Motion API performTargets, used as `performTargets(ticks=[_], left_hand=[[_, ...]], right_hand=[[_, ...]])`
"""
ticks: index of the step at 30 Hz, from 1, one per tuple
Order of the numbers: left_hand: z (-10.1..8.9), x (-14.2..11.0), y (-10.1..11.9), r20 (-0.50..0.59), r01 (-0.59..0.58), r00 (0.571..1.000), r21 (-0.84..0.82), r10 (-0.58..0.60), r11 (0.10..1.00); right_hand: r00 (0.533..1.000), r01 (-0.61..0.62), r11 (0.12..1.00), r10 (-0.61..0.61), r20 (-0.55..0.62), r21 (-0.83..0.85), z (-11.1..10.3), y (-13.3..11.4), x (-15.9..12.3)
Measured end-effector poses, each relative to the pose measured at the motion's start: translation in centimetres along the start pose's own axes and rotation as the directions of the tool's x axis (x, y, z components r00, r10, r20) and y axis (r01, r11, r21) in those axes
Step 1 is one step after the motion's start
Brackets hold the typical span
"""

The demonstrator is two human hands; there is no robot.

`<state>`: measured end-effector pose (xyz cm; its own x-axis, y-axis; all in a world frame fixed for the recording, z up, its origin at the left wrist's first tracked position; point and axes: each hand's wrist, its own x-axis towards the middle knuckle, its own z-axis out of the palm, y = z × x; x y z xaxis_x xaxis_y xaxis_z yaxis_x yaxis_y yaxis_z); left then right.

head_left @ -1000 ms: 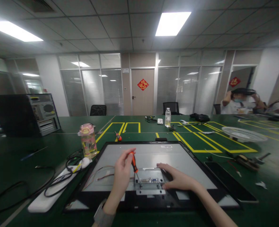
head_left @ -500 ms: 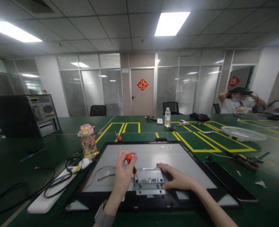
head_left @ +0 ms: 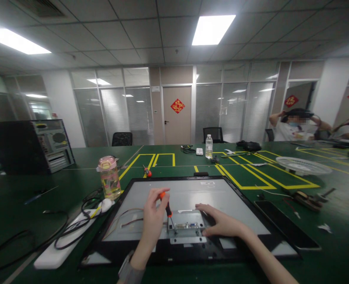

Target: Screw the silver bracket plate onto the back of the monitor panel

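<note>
My left hand (head_left: 154,207) grips a red and black screwdriver (head_left: 168,208) near the top of its handle. The shaft slants down to the left part of a metal bracket (head_left: 189,240) with connector ports on it. This bracket sits on the back of a flat display panel (head_left: 236,197) with a black frame. My right hand (head_left: 217,223) rests on the bracket's right side, thumb and fingers spread apart along its edge. Thin wires (head_left: 130,221) run across the panel to the left of the bracket.
Left of the panel are a white power strip (head_left: 60,246), black cables and a pink-lidded bottle (head_left: 109,177). A black phone-like slab (head_left: 287,225) lies on the right. Farther off stand a computer case (head_left: 26,146), a water bottle (head_left: 209,146) and a second screwdriver (head_left: 147,172). A person (head_left: 294,126) sits far right.
My left fingers have shifted and turned slightly around the screwdriver's handle, its tip staying at the bracket. My right hand keeps its place. The far person's arms have moved a little.
</note>
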<state>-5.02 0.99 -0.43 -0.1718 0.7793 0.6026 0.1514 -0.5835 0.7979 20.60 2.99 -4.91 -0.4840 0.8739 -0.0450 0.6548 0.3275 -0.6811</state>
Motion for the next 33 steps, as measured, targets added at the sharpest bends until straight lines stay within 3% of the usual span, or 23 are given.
performTargets(ticks=[3,9,14,18,28,33], left_hand=[[-0.1,0.0,0.2,-0.035,-0.019,0.999,0.008,0.020,1.000],[-0.2,0.0,0.5,0.026,0.029,0.999,-0.046,-0.027,0.999],[0.0,0.1,-0.6,-0.059,-0.061,0.996,0.022,0.062,0.998],[-0.1,0.2,-0.9,-0.056,-0.069,0.996,0.030,0.071,0.997],[0.0,0.1,-0.3,-0.014,0.112,0.993,-0.121,-0.115,0.986],[-0.1,0.1,-0.2,-0.037,0.011,0.999,-0.020,-0.012,1.000]], right_hand=[[1.000,0.013,1.000,-0.013,0.000,-0.003,-0.1,-0.1,0.0],[1.000,0.003,1.000,-0.003,-0.002,0.012,0.0,-0.2,-0.1],[1.000,0.007,1.000,-0.007,-0.001,0.007,0.0,-0.3,-0.1],[1.000,0.003,1.000,-0.003,0.001,0.013,-0.1,-0.4,-0.1],[1.000,-0.010,1.000,0.010,0.003,-0.008,-0.1,-0.6,-0.2],[1.000,-0.007,1.000,0.007,0.009,-0.010,-0.2,-0.7,-0.2]])
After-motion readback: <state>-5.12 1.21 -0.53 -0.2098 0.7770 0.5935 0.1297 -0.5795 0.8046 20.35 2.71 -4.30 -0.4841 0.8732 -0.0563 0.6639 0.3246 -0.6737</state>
